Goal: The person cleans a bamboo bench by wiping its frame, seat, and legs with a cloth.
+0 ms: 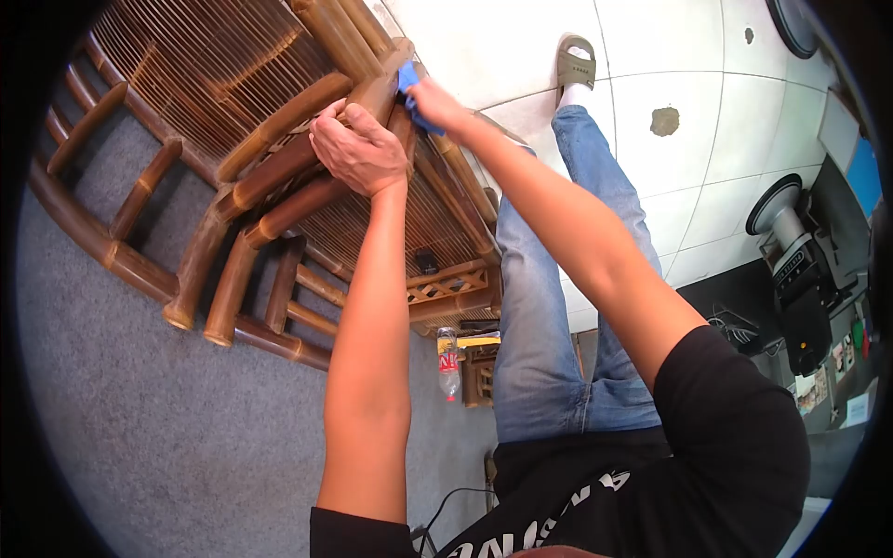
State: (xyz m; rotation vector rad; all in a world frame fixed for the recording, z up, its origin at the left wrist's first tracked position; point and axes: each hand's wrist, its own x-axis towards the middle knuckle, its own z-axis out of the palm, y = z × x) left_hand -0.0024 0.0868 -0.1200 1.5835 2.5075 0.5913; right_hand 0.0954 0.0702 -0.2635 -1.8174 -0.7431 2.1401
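Brown bamboo furniture [279, 177] with slatted panels and rounded poles fills the upper left of the head view. My left hand [361, 149] rests on its upper poles, the fingers bent together over the bamboo; whether they hold a pole is hidden. To the right of it, my right hand [435, 107] presses a blue cloth [406, 78] against the corner of the frame. Part of the cloth hangs below the fingers along the bamboo edge.
A plastic bottle [448, 363] with a red label stands by the lower bamboo piece. Grey carpet [186, 418] lies at left, white floor tiles [670, 167] at right. A black appliance [800, 279] is at the far right. My legs stretch across the middle.
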